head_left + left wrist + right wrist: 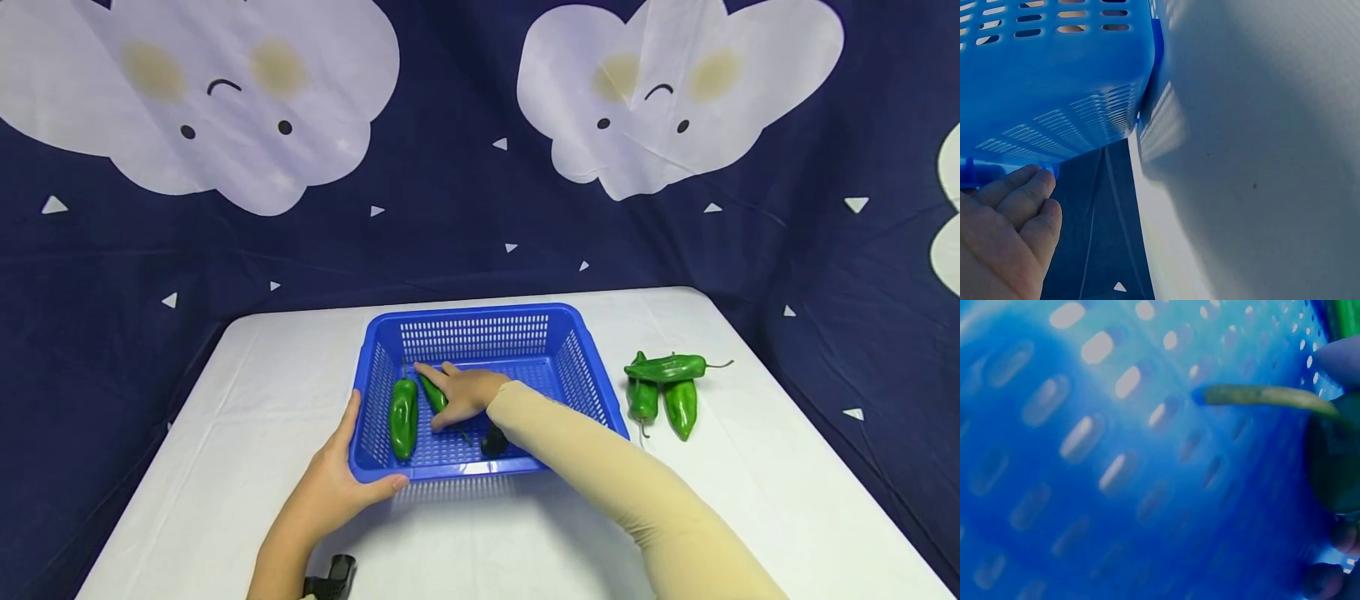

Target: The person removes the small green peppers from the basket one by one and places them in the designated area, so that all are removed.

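In the head view a blue plastic basket (564, 317) stands on the white table. My left hand (330, 483) holds its near left corner, thumb along the front rim and fingers against the left side; the left wrist view shows those fingers (1025, 197) at the rim. Inside the basket my right hand (467, 392) grips a green pepper (433, 393), partly hidden under the palm. Its stem (1260, 395) points away from the hand in the right wrist view. Left of it, along the basket's left wall, lies another green pepper (403, 419).
Right of the basket sits a small pile of green peppers, one long pepper (667, 367) lying across two others (681, 408). The white table (765, 483) ends at a dark blue cloud-print cloth (450, 167). Black wrist-camera parts (341, 575) show by the left wrist.
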The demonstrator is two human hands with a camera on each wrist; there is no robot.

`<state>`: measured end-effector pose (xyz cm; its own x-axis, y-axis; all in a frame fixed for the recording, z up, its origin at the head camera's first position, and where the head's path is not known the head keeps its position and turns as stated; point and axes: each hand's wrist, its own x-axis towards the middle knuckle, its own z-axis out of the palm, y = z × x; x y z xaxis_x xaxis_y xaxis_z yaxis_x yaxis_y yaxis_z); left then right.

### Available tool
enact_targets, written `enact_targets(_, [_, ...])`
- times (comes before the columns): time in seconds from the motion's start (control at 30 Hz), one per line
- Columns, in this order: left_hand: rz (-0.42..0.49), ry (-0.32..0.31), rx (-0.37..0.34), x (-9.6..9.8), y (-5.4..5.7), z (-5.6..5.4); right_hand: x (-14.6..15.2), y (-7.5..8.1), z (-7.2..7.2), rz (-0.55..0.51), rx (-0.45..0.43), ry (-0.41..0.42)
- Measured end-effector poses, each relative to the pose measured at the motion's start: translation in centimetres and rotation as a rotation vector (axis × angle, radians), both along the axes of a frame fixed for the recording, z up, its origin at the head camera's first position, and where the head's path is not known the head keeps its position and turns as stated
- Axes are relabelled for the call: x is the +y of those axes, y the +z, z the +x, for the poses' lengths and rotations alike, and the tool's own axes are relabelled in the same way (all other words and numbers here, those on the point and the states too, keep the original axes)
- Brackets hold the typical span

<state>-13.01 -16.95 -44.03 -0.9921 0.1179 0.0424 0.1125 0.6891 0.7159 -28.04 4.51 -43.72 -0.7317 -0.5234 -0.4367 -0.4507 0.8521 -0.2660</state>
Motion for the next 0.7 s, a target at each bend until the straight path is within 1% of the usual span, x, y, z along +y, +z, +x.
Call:
enact_targets(0.23, [0.006, 0.001, -0.007, 0.0, -0.1, 0.0, 0.0, -0.2, -0.1, -0.025, 0.004, 0.007])
enact_targets(0.5, [-0.001, 0.006, -0.012, 0.1, 0.0, 0.1, 0.1, -1.1, -0.2, -0.047, 0.043, 0.026])
enact_targets(0.7, [-0.005, 0.014, -0.02, 0.1, 0.0, 0.1, -0.1, -1.4, -0.2, -0.06, 0.071, 0.042])
